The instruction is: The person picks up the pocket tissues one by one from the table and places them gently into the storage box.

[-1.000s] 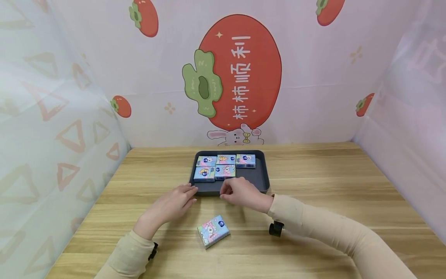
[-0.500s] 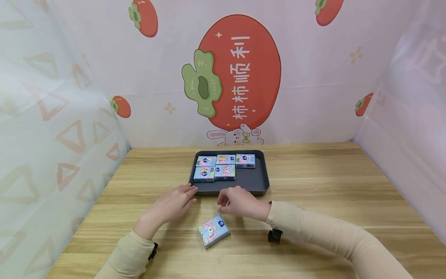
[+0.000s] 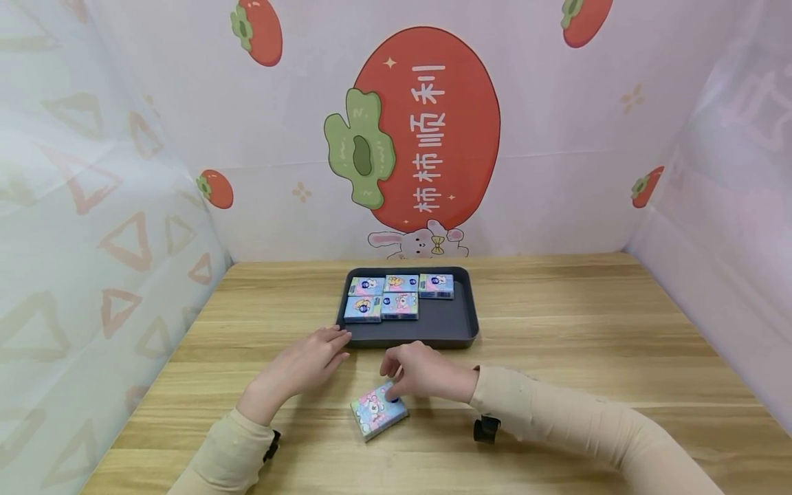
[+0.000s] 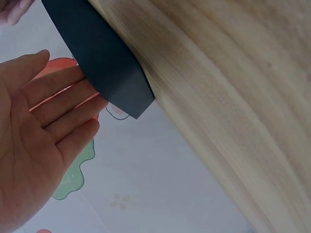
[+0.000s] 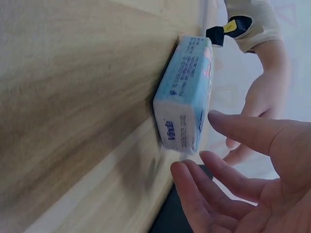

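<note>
A pastel pack of pocket tissues with a cartoon animal lies slantwise on the table in the head view. Over its far right corner is my right hand, fingers bent. In the right wrist view, the thumb is at the printed face of the tissue pack and the fingertips are just off its end, without closing round it. My left hand touches the near left corner of a dark grey tray. Straight fingers meet the tray wall in the left wrist view.
Several similar tissue packs lie in the tray, three along the back and two before them on the left. Bare tray floor shows at the right and front. A printed cloth wall stands behind the wooden table.
My right hand has moved back from the tray's front edge, down towards the lone tissue pack, and now overlaps its corner. The left hand and the tray stay where they were.
</note>
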Available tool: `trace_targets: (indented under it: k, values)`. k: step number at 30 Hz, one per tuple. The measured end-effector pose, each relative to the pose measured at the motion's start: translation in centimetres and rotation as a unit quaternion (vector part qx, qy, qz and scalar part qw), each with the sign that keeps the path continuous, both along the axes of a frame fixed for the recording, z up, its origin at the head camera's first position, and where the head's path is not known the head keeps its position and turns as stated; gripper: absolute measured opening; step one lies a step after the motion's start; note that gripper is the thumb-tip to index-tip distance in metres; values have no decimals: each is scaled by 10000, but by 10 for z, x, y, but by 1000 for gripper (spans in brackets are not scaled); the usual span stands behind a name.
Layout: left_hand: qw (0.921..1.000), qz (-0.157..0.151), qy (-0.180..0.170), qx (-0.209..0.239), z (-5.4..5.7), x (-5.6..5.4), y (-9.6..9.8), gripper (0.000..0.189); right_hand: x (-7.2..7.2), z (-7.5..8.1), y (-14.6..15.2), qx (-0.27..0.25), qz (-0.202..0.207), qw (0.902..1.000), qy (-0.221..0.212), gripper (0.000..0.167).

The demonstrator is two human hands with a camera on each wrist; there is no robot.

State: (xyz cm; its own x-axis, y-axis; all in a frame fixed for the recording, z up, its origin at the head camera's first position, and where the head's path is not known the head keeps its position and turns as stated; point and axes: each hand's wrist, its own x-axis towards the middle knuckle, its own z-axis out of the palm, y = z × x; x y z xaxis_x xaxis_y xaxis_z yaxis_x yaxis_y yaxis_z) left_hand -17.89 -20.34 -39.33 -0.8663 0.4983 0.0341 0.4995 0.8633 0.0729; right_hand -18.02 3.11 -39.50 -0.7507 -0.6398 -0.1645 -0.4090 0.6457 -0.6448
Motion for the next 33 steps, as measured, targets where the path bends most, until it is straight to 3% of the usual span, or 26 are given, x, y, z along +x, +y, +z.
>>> trace_targets:
  k: [16,33]
  values:
    - [10000,-63,38,7,0,1,-1,40,7,-3,-5,297,344,9990,-31,26]
    - [9999,-86,79,22,0,0,-1,40,6,3,-10,1038,624,9926,-45,23]
